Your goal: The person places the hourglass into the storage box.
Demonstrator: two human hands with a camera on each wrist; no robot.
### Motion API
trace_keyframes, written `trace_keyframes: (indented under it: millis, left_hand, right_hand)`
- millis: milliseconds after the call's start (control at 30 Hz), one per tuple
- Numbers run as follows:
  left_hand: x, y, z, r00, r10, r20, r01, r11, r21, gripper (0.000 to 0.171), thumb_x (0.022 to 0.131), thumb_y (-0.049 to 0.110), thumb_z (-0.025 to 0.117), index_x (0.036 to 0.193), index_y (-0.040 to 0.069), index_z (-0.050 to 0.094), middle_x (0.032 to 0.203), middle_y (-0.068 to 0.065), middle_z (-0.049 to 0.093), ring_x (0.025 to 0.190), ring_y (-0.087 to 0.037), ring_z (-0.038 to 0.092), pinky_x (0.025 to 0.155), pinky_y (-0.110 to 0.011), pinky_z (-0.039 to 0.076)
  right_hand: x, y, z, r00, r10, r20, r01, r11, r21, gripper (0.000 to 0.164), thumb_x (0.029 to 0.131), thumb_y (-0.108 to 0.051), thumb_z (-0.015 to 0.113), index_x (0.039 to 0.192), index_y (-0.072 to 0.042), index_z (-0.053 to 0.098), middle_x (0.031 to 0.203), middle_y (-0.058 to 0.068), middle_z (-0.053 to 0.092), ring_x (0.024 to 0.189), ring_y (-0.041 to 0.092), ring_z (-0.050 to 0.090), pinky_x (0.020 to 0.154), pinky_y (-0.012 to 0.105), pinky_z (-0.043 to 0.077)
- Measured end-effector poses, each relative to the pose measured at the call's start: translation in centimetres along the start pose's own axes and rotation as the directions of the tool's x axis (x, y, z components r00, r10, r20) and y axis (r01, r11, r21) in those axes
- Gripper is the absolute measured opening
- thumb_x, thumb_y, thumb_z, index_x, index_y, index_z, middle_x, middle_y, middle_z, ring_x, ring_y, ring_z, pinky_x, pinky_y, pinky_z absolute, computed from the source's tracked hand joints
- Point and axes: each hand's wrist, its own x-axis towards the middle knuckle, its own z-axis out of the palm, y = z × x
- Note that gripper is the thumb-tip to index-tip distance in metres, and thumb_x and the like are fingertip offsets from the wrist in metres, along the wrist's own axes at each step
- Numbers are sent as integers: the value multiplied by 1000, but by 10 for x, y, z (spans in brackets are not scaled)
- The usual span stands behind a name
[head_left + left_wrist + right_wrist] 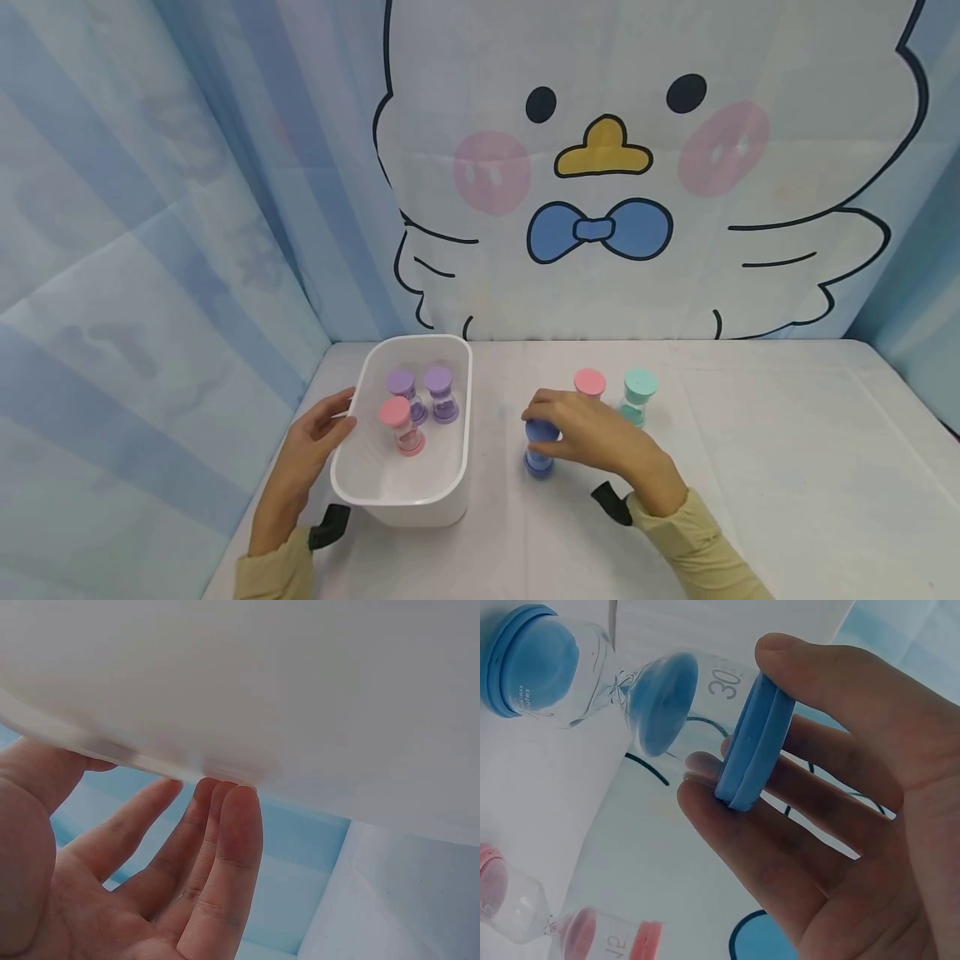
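My right hand (588,429) pinches the blue cap of an hourglass (660,701) between thumb and fingers. Blue sand lies in both of its bulbs, and the number 30 is printed near the held end. In the head view this blue hourglass stands upright on the table, right of a white bin (397,492). My left hand (311,450) rests fingertips against the bin's left side, just under the rim, fingers nearly straight. Inside the bin stand two purple hourglasses (444,404) and a pink hourglass (403,429).
Behind my right hand are another pink hourglass (589,382), partly hidden by it, and a teal hourglass (637,396). A white cloth covers the table (787,467). A printed curtain (600,292) hangs along the back edge, and a blue curtain (150,250) borders the left.
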Motion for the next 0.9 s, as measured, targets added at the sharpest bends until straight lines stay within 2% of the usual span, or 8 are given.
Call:
trace_keyframes:
  millis: [200, 467, 633, 900]
  left_hand:
    - [0, 1, 0, 1000, -2, -2, 2, 1000, 6, 54, 99, 29, 61, 147, 9, 45, 144, -16, 51, 101, 4, 60, 87, -18, 50]
    - [0, 0, 0, 1000, -1, 1, 1, 1000, 0, 55, 99, 30, 61, 147, 9, 45, 145, -16, 51, 102, 5, 59, 86, -18, 50]
    - [0, -1, 0, 1000, 4, 6, -4, 1000, -1, 55, 99, 31, 61, 148, 10, 45, 145, -15, 51, 103, 4, 59, 87, -18, 50]
    - [1, -3, 0, 1000, 1, -5, -1, 1000, 21, 55, 99, 33, 61, 148, 13, 45, 146, -13, 51, 106, 1, 60, 94, -30, 53]
  right_hand:
    - [4, -4, -7, 999, -29, -31, 29, 1000, -4, 30, 85, -23, 79, 110, -6, 73, 105, 1, 69, 91, 10, 65, 78, 25, 56]
    - [9, -8, -14, 999, -13, -41, 13, 1000, 5, 33, 85, -23, 79, 112, -6, 72, 108, 4, 69, 95, 14, 67, 81, 27, 57]
    - [11, -9, -18, 997, -43, -70, 43, 999, -6, 32, 85, -22, 79, 111, -5, 72, 109, 4, 69, 96, 15, 67, 81, 27, 57]
    - [17, -14, -26, 992, -72, -104, 70, 997, -21, 34, 84, -22, 80, 112, -6, 72, 110, 5, 69, 97, 17, 67, 82, 28, 57]
